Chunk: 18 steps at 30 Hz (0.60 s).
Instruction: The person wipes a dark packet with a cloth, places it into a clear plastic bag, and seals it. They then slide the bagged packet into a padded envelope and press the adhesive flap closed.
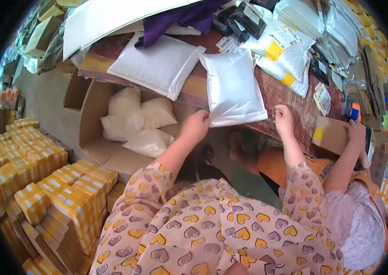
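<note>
A white padded mailer (233, 89) lies at the front edge of the dark red table, its lower end reaching past the edge. My left hand (196, 126) pinches the mailer's lower left corner. Just right of its lower right corner, my right hand (284, 121) is raised with curled fingers, a small gap from the mailer; what it holds, if anything, is too small to make out. A second white mailer (155, 64) lies flat to the left, partly under a purple cloth (175, 22).
Below the table, an open cardboard box (94, 114) holds several pale filled bags (145, 143). Yellow-taped parcels (72, 195) are stacked at left. Labelled packages (282, 46) lie at the table's back right. A co-worker's hand (355, 131) touches a brown carton (330, 134) at right.
</note>
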Each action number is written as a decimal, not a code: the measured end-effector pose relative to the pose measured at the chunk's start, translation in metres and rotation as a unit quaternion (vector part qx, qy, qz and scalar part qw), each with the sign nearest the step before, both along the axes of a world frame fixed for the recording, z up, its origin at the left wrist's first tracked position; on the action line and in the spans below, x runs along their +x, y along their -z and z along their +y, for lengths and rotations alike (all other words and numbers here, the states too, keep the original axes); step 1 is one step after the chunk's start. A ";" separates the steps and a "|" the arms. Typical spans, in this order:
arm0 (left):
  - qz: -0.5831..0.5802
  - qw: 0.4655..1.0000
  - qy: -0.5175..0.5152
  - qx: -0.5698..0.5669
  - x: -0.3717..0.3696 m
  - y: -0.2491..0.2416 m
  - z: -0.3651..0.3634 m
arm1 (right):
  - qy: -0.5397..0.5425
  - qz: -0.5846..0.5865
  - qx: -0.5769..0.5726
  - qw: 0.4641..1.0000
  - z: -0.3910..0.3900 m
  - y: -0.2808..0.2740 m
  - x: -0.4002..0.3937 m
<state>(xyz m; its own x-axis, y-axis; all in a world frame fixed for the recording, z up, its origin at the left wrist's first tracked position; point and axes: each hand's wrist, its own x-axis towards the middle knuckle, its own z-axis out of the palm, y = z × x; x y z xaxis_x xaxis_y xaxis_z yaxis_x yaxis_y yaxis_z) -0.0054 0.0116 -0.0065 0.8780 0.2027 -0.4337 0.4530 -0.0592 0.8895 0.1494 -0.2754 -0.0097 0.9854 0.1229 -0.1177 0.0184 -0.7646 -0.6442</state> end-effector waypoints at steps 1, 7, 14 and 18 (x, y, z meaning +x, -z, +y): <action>-0.092 0.978 0.006 0.187 -0.002 -0.004 0.003 | -0.011 -0.030 0.012 0.999 0.011 -0.019 -0.006; -0.083 0.985 -0.151 -0.007 0.042 -0.017 0.001 | 0.019 0.198 0.279 0.939 0.097 -0.055 -0.007; 0.016 0.983 -0.053 -0.175 0.068 -0.037 0.023 | 0.088 0.492 0.423 0.756 0.099 -0.063 -0.015; 0.031 0.984 -0.011 -0.173 0.064 -0.041 0.027 | 0.080 0.434 0.411 0.797 0.090 -0.039 -0.042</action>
<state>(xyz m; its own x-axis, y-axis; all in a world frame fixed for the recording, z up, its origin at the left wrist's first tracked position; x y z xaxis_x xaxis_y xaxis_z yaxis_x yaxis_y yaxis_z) 0.0591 0.0387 0.0344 0.8441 0.0526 -0.5335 0.5057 0.2525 0.8249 0.1077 -0.1852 0.0291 0.5865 0.3914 -0.7091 -0.7635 -0.0251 -0.6453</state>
